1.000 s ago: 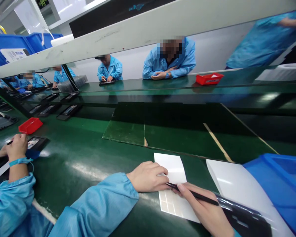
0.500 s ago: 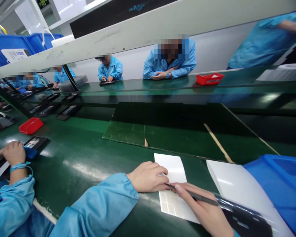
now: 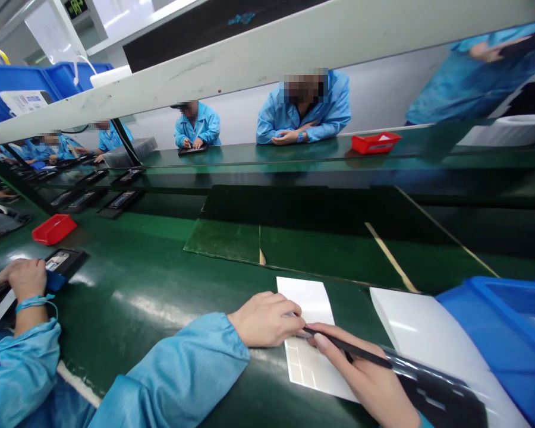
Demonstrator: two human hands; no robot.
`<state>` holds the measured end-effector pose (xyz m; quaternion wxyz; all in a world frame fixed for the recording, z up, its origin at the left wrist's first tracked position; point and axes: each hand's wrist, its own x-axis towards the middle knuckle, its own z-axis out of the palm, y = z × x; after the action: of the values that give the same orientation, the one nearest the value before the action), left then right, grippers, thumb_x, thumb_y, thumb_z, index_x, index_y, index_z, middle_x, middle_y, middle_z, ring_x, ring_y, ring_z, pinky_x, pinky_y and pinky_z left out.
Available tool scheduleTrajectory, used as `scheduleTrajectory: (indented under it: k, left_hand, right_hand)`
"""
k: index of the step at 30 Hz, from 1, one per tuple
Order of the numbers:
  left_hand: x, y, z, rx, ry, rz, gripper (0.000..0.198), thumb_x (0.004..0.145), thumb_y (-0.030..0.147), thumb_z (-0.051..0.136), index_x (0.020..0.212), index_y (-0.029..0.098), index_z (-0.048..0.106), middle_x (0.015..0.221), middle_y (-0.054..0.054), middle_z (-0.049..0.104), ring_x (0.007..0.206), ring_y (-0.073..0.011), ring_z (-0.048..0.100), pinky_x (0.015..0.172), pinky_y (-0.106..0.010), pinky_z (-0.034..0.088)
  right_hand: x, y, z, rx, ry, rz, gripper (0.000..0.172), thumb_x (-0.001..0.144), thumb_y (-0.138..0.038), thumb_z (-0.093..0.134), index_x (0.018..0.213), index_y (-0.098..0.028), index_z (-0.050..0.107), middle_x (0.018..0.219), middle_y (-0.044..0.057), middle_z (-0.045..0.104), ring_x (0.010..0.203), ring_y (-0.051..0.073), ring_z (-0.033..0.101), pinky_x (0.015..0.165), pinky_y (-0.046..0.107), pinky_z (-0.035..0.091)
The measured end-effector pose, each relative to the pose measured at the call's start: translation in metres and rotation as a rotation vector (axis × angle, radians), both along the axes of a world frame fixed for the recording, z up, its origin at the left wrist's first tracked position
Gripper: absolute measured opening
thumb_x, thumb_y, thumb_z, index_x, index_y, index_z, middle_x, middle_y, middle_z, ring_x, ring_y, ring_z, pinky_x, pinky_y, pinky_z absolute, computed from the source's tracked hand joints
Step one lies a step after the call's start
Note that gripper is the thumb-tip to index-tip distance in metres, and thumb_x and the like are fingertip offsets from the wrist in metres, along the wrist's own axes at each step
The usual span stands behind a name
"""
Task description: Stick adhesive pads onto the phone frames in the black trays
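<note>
Head view, the only one. My left hand (image 3: 265, 320) lies on a white card (image 3: 305, 295), fingers pressed together and slightly curled, pinning the card's edge to the belt. My right hand (image 3: 359, 375) comes in from the lower right, with thumb and fingers (image 3: 321, 341) pinching a black pen (image 3: 352, 351). The pen slants up-left, its tip just at my left fingertips, over the card.

The card is a thin, plain rectangle lying flat and slightly skewed on the green belt (image 3: 129, 285), partly under both hands. Its lower part shows a pale grid of squares (image 3: 299, 367); any fine marks are too small to read.

Just right of the card: a glossy white sheet (image 3: 428, 339) with a black tray (image 3: 441, 395) on it, and a blue crate (image 3: 508, 321) beyond.

At far left, a co-worker's hand (image 3: 27, 279) with a blue wristband sits beside a black holder (image 3: 65, 260), near a red bin (image 3: 53, 229). Across the belt, co-workers in blue smocks (image 3: 325, 116) sit at their own holders, with another red bin (image 3: 374, 142).
</note>
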<state>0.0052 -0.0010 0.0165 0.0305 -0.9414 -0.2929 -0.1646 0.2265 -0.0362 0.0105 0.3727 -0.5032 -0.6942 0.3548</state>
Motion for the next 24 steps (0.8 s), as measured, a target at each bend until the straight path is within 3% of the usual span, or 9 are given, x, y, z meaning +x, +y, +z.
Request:
scheduleTrajectory:
  k: [7,15,18,24]
  left_hand:
    - [0.0016,0.0013,-0.0015,0.018,-0.085,-0.016,0.039,0.099,0.051,0.045,0.092,0.022,0.07,0.103,0.0,0.068,0.09,-0.0133,0.061,0.073,-0.028,0.043]
    - [-0.0001,0.0003,0.0029,0.032,-0.041,-0.018,0.028,0.101,0.036,0.046,0.101,0.021,0.069,0.103,-0.001,0.068,0.091,-0.0138,0.06,0.073,-0.028,0.042]
    - [0.0009,0.0007,0.0016,0.016,-0.031,-0.01,0.027,0.101,0.037,0.047,0.098,0.021,0.069,0.104,-0.001,0.067,0.093,-0.0141,0.061,0.073,-0.028,0.042]
    - [0.002,0.0012,0.0003,0.0,-0.031,-0.016,0.039,0.101,0.048,0.043,0.094,0.021,0.07,0.101,-0.002,0.068,0.09,-0.0131,0.062,0.072,-0.027,0.042]
  right_hand:
    - [-0.0034,0.0,0.0075,0.022,0.01,0.035,0.035,0.088,-0.052,0.063,0.08,-0.022,0.079,0.089,0.007,0.078,0.08,0.026,0.074,0.076,0.031,0.062]
    - [-0.0001,0.0001,0.0,0.042,0.001,-0.006,0.035,0.085,-0.055,0.066,0.09,-0.023,0.08,0.093,0.006,0.079,0.084,0.027,0.075,0.083,0.033,0.062]
    - [-0.0009,0.0009,0.0003,0.039,0.009,-0.008,0.035,0.085,-0.054,0.066,0.092,-0.024,0.081,0.094,0.006,0.079,0.085,0.027,0.076,0.083,0.032,0.062]
    - [-0.0047,0.0006,0.0089,0.05,0.051,0.025,0.038,0.086,-0.056,0.064,0.078,-0.022,0.08,0.084,0.008,0.078,0.076,0.027,0.075,0.071,0.03,0.062]
